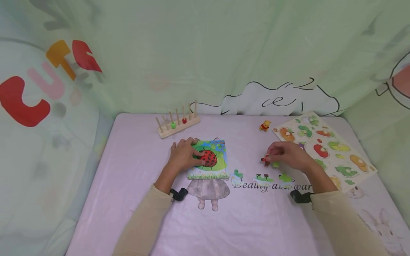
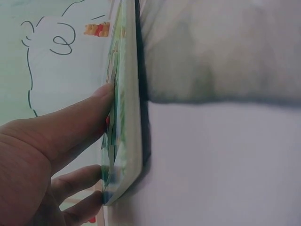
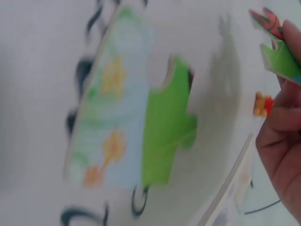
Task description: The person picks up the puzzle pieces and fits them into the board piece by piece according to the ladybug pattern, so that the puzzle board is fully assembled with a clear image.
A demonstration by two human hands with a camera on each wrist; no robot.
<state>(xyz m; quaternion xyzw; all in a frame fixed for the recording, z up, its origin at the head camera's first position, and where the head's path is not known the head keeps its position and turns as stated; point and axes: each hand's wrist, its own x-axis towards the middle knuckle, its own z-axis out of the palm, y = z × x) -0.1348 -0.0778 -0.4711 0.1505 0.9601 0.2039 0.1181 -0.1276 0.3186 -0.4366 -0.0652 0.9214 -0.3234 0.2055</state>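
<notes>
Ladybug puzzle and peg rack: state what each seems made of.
Ladybug puzzle: probably thin wood or dense cardboard with a smooth printed face; its pale edge shows in the left wrist view, but which one stays open.
Peg rack: likely bare matte wood, judging by its pale-tan colour.

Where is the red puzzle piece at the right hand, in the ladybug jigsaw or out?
Out: the right hand pinches the red puzzle piece away from the ladybug jigsaw, with tabletop showing between them.
</notes>
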